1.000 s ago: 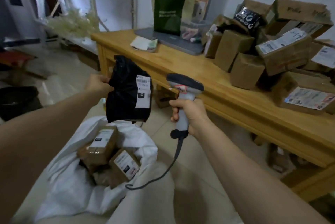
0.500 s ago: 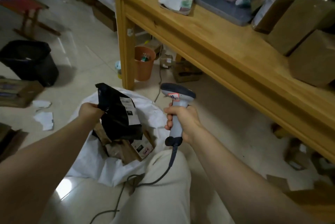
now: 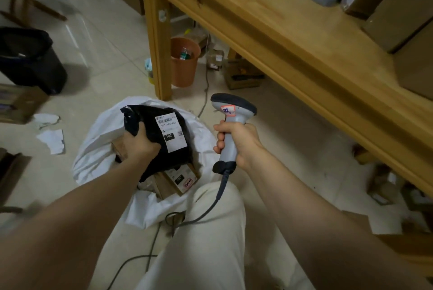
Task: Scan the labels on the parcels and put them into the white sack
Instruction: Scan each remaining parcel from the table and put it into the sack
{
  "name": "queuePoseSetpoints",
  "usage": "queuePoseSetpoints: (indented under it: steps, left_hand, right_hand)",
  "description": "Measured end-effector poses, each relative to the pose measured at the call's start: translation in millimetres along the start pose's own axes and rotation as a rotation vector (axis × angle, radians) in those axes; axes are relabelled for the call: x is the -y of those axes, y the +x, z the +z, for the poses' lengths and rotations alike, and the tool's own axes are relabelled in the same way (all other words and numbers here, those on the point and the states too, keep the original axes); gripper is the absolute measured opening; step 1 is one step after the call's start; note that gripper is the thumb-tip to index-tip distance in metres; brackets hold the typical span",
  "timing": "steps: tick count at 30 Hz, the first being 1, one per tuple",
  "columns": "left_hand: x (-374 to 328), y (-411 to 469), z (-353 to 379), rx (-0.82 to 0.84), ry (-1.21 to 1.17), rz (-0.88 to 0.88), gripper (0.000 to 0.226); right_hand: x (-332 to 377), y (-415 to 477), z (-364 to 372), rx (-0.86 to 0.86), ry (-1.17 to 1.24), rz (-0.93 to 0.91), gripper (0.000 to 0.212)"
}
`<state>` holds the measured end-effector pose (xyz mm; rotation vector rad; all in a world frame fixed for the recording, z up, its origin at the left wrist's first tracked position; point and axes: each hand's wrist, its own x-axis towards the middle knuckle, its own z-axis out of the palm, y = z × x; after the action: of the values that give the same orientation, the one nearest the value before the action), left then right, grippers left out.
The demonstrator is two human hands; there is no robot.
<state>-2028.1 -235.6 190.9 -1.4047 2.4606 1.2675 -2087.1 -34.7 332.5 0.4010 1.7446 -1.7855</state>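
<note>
My left hand (image 3: pixel 138 144) grips a black plastic parcel (image 3: pixel 161 146) with a white label reading 102. The parcel lies down in the mouth of the white sack (image 3: pixel 93 139) on the floor, on top of cardboard parcels (image 3: pixel 180 179) inside. My right hand (image 3: pixel 239 142) holds a grey barcode scanner (image 3: pixel 230 123) by its handle, upright, to the right of the sack. The scanner's cable runs down across my trouser leg.
A wooden table (image 3: pixel 293 38) stands at the right with cardboard boxes (image 3: pixel 403 8) on top. An orange bin (image 3: pixel 184 62) sits under it beside the table leg. A black bin (image 3: pixel 30 60) stands at the left. Torn paper (image 3: pixel 51 139) and small boxes (image 3: pixel 384 184) lie on the floor.
My left hand has lowered the black parcel from in front of the scanner down into the sack. My view has tipped downward toward the floor. The scanner hand has stayed about where it was.
</note>
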Motion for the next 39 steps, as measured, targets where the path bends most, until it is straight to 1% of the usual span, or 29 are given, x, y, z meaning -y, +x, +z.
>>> queuePoseSetpoints:
  steps: [4, 9, 15, 18, 21, 26, 29, 31, 35, 37, 39]
  left_hand:
    - [-46, -20, -1, 0.001, 0.035, 0.158, 0.083]
    - [-109, -65, -4, -0.017, 0.077, 0.509, 0.08]
    - [-202, -137, -7, -0.058, 0.138, 0.866, 0.076]
    - [-254, -175, 2, -0.076, 0.141, 0.959, 0.076]
    - [-302, -217, 19, -0.076, 0.131, 1.056, 0.075]
    - [-371, -272, 45, 0.034, 0.068, 1.226, 0.072]
    - [-409, -300, 59, 0.062, 0.043, 1.284, 0.071]
    - [-436, -309, 70, 0.11, 0.047, 1.252, 0.075]
    - [-490, -313, 94, 0.282, 0.034, 1.166, 0.091]
    - [-512, -311, 106, 0.297, 0.038, 1.134, 0.098]
    - [-531, -306, 116, 0.276, 0.084, 1.149, 0.096]
  right_hand:
    - [8, -14, -9, 0.007, 0.049, -0.013, 0.018]
    - [24, -51, -34, 0.011, 0.145, -0.082, 0.024]
    - [47, -107, -91, -0.044, 0.266, -0.206, 0.02]
    - [64, -134, -133, -0.088, 0.302, -0.28, 0.022]
    - [79, -159, -178, -0.167, 0.346, -0.351, 0.021]
    - [97, -186, -244, -0.253, 0.43, -0.454, 0.017]
    - [106, -192, -275, -0.284, 0.471, -0.479, 0.017]
    - [112, -191, -291, -0.305, 0.489, -0.492, 0.015]
    - [126, -182, -317, -0.343, 0.538, -0.525, 0.017]
    - [131, -175, -328, -0.351, 0.555, -0.533, 0.019]
    - [135, -166, -337, -0.351, 0.554, -0.531, 0.02]
